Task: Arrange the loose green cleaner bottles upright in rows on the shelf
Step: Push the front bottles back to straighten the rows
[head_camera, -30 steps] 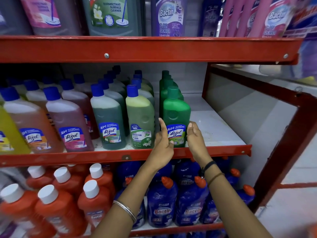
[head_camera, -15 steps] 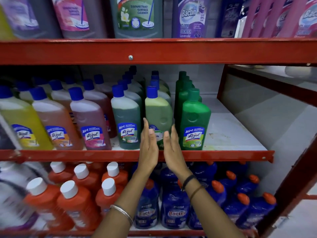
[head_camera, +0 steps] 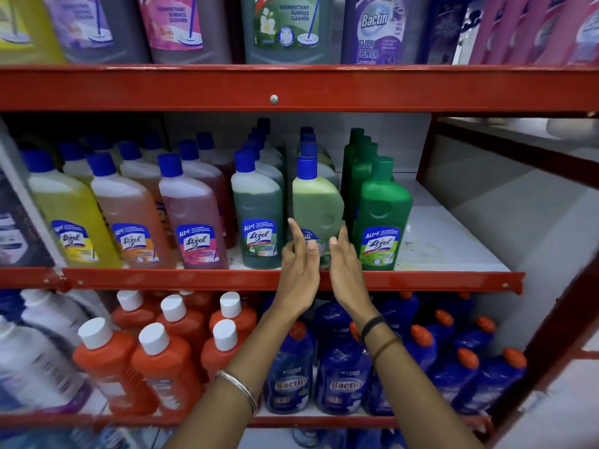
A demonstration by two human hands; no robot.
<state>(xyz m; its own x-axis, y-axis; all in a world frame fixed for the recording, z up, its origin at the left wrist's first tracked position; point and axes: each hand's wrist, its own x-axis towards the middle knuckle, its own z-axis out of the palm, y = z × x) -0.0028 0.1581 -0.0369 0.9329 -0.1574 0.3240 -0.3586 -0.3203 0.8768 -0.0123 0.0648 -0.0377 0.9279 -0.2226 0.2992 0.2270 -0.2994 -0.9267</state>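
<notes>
Currently both hands are up at the front lip of the middle shelf, centre of frame. Left hand is open, fingers spread, index pointing up, palm facing right. Right hand is open too, palm facing left. Neither is clamped on anything; they flank the base of the pale green blue-capped bottle and overlap its label. Can't tell whether the fingertips actually touch it.

Opaque green Lizol bottle stands upright just right of the hands, at the shelf's front edge, label forward. Behind it a single file of green bottles runs toward the back, all upright. Right of that row is bare white shelf board.

Dark green Lizol bottle with blue cap sits just left of the pale one, upright, with its own row behind. Further left: pink, orange and yellow Lizol bottles, front of their rows.

Lower shelf: orange bottles with white caps lower left, blue Bactin bottles lower centre, partly behind the forearms. Top shelf, upper frame: large cleaner jugs, one purple Bactin floor cleaner.

Left wrist wears a silver bangle; right wrist a black band.
</notes>
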